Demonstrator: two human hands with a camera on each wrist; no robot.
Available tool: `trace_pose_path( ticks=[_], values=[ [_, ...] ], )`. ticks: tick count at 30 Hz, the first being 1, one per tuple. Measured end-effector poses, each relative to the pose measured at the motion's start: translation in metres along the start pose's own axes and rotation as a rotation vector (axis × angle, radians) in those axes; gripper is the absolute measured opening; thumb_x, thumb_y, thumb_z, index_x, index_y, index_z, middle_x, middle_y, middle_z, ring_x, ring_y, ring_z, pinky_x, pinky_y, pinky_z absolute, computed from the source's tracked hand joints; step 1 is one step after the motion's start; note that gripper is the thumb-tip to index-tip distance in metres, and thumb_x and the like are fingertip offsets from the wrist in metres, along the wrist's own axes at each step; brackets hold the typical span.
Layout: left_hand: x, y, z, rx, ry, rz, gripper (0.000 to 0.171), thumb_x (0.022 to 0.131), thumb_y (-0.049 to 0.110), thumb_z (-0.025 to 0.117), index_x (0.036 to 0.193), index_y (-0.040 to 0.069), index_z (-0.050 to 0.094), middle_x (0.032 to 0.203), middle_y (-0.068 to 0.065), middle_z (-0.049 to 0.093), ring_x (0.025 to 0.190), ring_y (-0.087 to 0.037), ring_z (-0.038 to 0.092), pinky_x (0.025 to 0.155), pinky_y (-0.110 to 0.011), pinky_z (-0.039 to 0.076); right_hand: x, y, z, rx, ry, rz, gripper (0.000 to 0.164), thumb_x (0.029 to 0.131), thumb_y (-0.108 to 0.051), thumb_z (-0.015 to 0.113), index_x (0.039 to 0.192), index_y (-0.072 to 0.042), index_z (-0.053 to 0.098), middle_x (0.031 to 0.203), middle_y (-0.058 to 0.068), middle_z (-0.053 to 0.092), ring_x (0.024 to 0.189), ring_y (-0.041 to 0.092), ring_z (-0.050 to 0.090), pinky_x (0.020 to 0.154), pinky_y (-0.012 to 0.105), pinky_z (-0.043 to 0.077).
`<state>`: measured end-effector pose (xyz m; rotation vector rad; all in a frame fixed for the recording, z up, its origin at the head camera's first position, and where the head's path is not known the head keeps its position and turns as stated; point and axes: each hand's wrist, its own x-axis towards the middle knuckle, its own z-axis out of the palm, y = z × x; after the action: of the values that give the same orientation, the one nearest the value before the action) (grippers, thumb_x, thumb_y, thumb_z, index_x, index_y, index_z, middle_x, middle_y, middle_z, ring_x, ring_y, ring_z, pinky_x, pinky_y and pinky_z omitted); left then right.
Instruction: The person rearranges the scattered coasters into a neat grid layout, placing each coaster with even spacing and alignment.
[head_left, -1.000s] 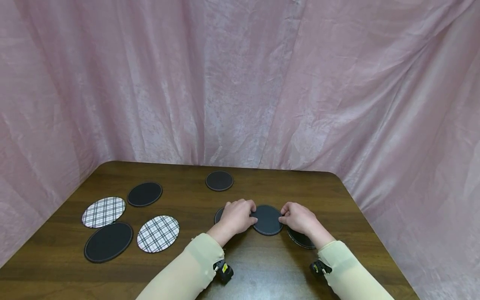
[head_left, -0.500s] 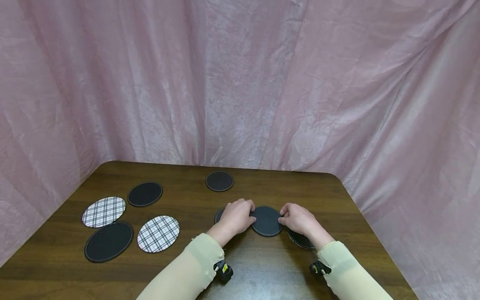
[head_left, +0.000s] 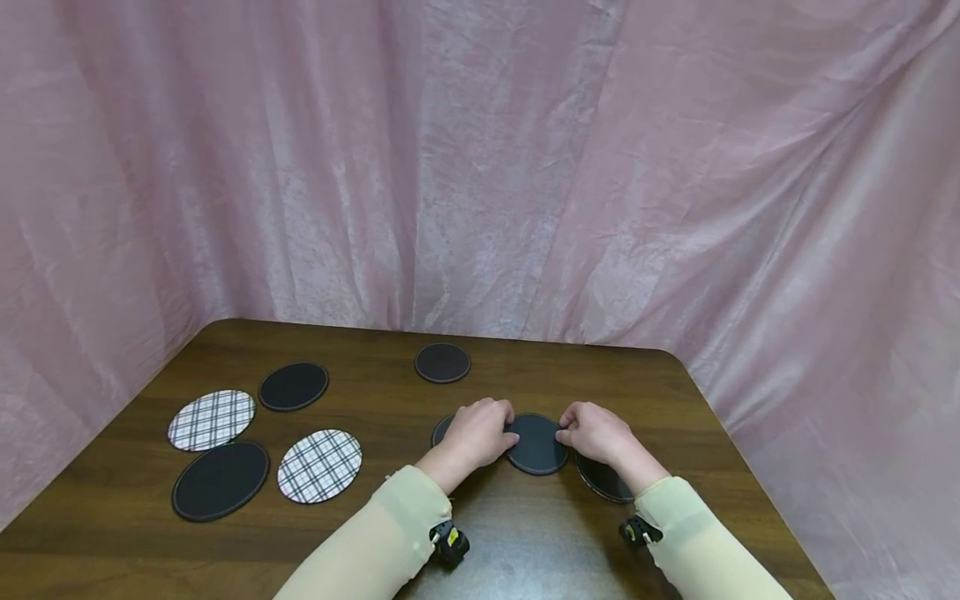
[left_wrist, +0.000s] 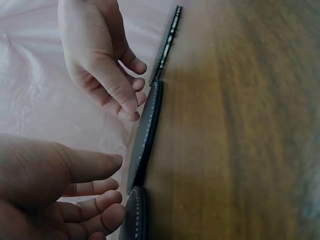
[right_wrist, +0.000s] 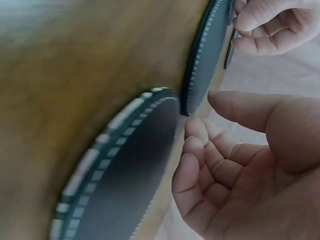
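Note:
A round black coaster [head_left: 536, 445] with a stitched rim lies flat on the table between the two hands. The left hand [head_left: 471, 437] is at its left edge, thumb and fingers apart; the right hand [head_left: 596, 433] is at its right edge with loosely bent fingers. Beneath the left hand, a second black coaster [head_left: 441, 429] is partly hidden. Another black coaster [head_left: 600, 478], partly under the right hand, shows white patches along its rim in the right wrist view. The three coasters form a row. Neither hand visibly grips one.
On the left of the wooden table [head_left: 360, 550] lie two black coasters [head_left: 221, 482] [head_left: 293, 386] and two plaid discs [head_left: 212, 421] [head_left: 320, 467]. One more black coaster [head_left: 442, 362] lies near the back edge. A pink curtain [head_left: 480, 167] hangs behind.
The middle coaster has shifted very slightly toward the person. Both hands stay almost in place, and the head view has moved a little.

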<state>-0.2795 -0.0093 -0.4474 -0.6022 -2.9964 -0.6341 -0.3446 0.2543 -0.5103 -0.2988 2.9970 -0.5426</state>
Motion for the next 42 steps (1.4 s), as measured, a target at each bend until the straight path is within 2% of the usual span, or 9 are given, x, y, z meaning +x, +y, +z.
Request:
trace_pose_path(
  ticks=[2, 4, 9, 10, 17, 28, 33, 36, 42],
  values=[
    [0.000, 0.000, -0.003, 0.011, 0.007, -0.006, 0.026, 0.100, 0.029, 0.085, 0.117, 0.011, 0.078, 0.107, -0.005, 0.075, 0.106, -0.026, 0.072, 0.096, -0.053, 0.054, 0.003, -0.003, -0.002, -0.030, 0.030, -0.011, 0.026, 0.095, -0.040, 0.084, 0.113, -0.021, 0.079, 0.094, -0.010, 0.072, 0.088, 0.013, 0.067, 0.080, 0.043, 0.055],
    [-0.001, -0.002, -0.006, 0.024, 0.024, -0.010, 0.026, 0.100, 0.031, 0.085, 0.117, 0.012, 0.078, 0.107, -0.004, 0.075, 0.105, -0.025, 0.072, 0.094, -0.053, 0.054, -0.005, -0.026, -0.018, -0.065, 0.036, 0.024, 0.026, 0.096, -0.038, 0.085, 0.113, -0.020, 0.079, 0.094, -0.010, 0.072, 0.089, 0.014, 0.069, 0.080, 0.046, 0.056],
    [-0.002, -0.009, -0.015, 0.038, 0.074, -0.029, 0.028, 0.102, 0.036, 0.082, 0.119, 0.014, 0.079, 0.108, -0.004, 0.076, 0.106, -0.025, 0.073, 0.093, -0.053, 0.054, -0.044, -0.099, -0.068, -0.158, 0.047, 0.051, 0.026, 0.100, -0.025, 0.082, 0.119, -0.008, 0.077, 0.112, 0.008, 0.078, 0.106, 0.033, 0.074, 0.088, 0.056, 0.059],
    [-0.002, -0.011, -0.018, 0.040, 0.079, -0.035, 0.028, 0.103, 0.037, 0.081, 0.120, 0.014, 0.079, 0.108, -0.004, 0.076, 0.106, -0.025, 0.073, 0.092, -0.053, 0.054, -0.042, -0.102, -0.068, -0.166, 0.056, 0.045, 0.027, 0.100, -0.026, 0.082, 0.120, -0.007, 0.077, 0.115, 0.010, 0.078, 0.107, 0.034, 0.074, 0.087, 0.056, 0.059],
    [-0.002, -0.036, -0.043, 0.083, 0.106, -0.094, 0.031, 0.105, 0.037, 0.078, 0.125, 0.013, 0.078, 0.112, -0.007, 0.076, 0.109, -0.028, 0.073, 0.094, -0.056, 0.053, -0.024, -0.117, -0.071, -0.118, 0.044, 0.030, 0.033, 0.101, -0.028, 0.080, 0.125, -0.006, 0.077, 0.125, 0.011, 0.077, 0.114, 0.033, 0.072, 0.094, 0.057, 0.057],
    [0.003, -0.085, -0.082, 0.066, 0.083, -0.235, 0.050, 0.110, 0.039, 0.070, 0.143, 0.001, 0.065, 0.138, -0.020, 0.071, 0.126, -0.042, 0.068, 0.108, -0.063, 0.048, 0.004, -0.145, -0.062, 0.024, 0.025, 0.032, 0.041, 0.104, -0.032, 0.076, 0.136, -0.005, 0.074, 0.131, 0.010, 0.075, 0.124, 0.032, 0.069, 0.104, 0.056, 0.053],
    [0.004, -0.104, -0.088, 0.074, 0.066, -0.270, 0.052, 0.111, 0.038, 0.067, 0.146, 0.000, 0.064, 0.141, -0.023, 0.066, 0.131, -0.046, 0.061, 0.111, -0.066, 0.044, 0.014, -0.163, -0.052, 0.044, 0.015, 0.022, 0.049, 0.106, -0.034, 0.074, 0.144, -0.004, 0.069, 0.134, 0.011, 0.075, 0.127, 0.031, 0.069, 0.106, 0.053, 0.053],
    [0.004, -0.111, -0.087, 0.078, 0.039, -0.292, 0.057, 0.112, 0.041, 0.064, 0.153, 0.001, 0.060, 0.150, -0.025, 0.060, 0.139, -0.049, 0.054, 0.113, -0.069, 0.040, 0.019, -0.171, -0.045, 0.035, -0.005, -0.004, 0.056, 0.107, -0.036, 0.073, 0.152, -0.003, 0.063, 0.139, 0.014, 0.072, 0.132, 0.035, 0.065, 0.108, 0.054, 0.052],
    [0.007, -0.126, -0.082, 0.105, 0.009, -0.320, 0.068, 0.114, 0.048, 0.058, 0.166, 0.005, 0.046, 0.172, -0.025, 0.039, 0.158, -0.052, 0.032, 0.119, -0.078, 0.025, 0.029, -0.180, -0.030, -0.002, -0.045, -0.030, 0.071, 0.112, -0.044, 0.064, 0.167, -0.004, 0.045, 0.167, 0.021, 0.047, 0.157, 0.044, 0.038, 0.122, 0.062, 0.038]
  ],
)
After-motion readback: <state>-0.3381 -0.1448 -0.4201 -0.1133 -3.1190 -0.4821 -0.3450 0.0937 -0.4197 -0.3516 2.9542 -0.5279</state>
